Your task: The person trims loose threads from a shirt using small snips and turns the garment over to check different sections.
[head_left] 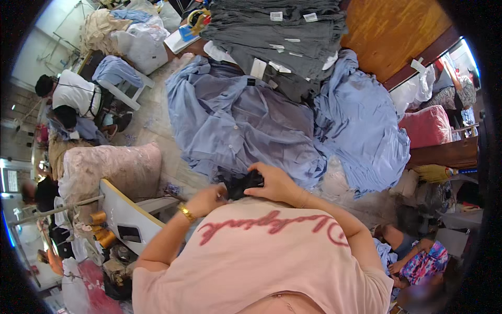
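- Left hand (210,199) and right hand (276,183) work close together at the center of the frame, a black item (242,183) between them, just in front of the wearer's pale pink shirt (261,235).
- Right-hand thumb and fingers curve around the item's right side, holding it; the left hand's fingers are drawn in at its left edge, slightly blurred, their grip impossible to tell.
- Directly above the hands, a light blue button-front garment (235,128) spreads, its lower edge reaching the black item.
- Another rumpled blue garment (361,125) drapes at right of center, below a heap of dark gray garments (293,39) at the top.
- At lower left, orange-brown thread cones (102,230) stand beside a yellow-edged white desk (114,206).
- A co-worker in white (78,94) bends over at upper left.
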{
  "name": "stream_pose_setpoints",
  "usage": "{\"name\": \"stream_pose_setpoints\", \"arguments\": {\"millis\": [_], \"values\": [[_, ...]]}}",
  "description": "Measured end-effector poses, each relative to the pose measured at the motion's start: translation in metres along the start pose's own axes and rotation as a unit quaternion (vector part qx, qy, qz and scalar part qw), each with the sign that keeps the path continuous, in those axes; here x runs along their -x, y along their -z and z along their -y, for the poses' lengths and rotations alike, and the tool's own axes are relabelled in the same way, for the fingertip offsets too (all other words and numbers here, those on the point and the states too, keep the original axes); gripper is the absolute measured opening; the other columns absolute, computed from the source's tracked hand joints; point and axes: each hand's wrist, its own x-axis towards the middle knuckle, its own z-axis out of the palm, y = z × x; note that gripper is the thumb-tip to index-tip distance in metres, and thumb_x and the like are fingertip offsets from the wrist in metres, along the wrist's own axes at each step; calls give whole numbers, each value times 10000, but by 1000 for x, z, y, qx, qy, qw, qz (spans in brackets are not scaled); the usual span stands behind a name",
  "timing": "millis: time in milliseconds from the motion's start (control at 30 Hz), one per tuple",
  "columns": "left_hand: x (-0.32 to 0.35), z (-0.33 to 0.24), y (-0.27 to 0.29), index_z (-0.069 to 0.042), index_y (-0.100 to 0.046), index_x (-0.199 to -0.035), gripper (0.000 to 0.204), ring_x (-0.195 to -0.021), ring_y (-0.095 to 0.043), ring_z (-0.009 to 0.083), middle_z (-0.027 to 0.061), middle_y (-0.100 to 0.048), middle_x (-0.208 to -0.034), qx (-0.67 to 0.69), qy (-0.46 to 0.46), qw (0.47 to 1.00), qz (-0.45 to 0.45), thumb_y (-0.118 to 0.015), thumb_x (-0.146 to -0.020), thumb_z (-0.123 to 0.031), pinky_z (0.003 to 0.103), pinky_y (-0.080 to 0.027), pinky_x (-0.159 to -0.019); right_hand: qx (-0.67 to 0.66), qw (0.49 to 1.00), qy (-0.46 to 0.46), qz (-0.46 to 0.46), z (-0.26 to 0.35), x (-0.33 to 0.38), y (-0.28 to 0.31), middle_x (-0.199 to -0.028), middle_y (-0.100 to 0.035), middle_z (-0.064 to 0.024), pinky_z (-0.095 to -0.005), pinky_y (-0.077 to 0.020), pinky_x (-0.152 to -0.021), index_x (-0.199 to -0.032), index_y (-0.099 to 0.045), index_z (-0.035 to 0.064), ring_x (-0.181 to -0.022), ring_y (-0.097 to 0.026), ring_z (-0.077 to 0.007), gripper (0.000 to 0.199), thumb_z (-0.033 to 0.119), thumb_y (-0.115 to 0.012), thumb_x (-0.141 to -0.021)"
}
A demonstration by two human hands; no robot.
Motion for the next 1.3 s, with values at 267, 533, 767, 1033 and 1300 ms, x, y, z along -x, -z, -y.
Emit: {"name": "stream_pose_setpoints", "arguments": {"millis": [267,533,767,1033,1300], "values": [[-10,42,-6,8,-623,-817,187,-626,-620,245,147,-636,-710,76,36,996,-21,-609,-715,-148,332,-474,-598,79,990,47,103,-1,-39,-31,-877,-561,-162,-364,-434,-750,-914,-601,-15,-844,-544,-309,434,380,-640,-737],[-12,70,10,16,-614,-901,254,-652,-583,191,138,-629,-733,159,102,971,148,-602,-688,-121,316,-454,-599,85,982,29,166,14,-69,-58,-896,-590,-210,-385,-435,-793,-914,-610,-41,-889,-553,-333,489,412,-608,-731],[-9,95,-19,6,-490,-1050,375,-784,-595,375,251,-598,-825,37,35,998,27,-567,-721,-157,400,-452,-633,54,987,16,153,0,-80,-83,-872,-616,-240,-393,-464,-759,-900,-622,-55,-823,-594,-360,525,432,-605,-705],[1,90,8,33,-416,-1069,487,-597,-541,192,144,-560,-714,144,118,981,50,-623,-666,-148,306,-426,-529,116,957,-2,265,5,-85,-102,-890,-608,-216,-403,-451,-789,-928,-620,-40,-865,-578,-351,555,466,-611,-699],[0,87,17,41,-435,-1085,550,-683,-569,208,149,-583,-776,175,134,973,67,-666,-660,-220,313,-453,-597,190,935,-11,300,24,-85,-98,-960,-613,-195,-413,-486,-750,-1123,-545,69,-866,-603,-332,619,465,-624,-653]]}}
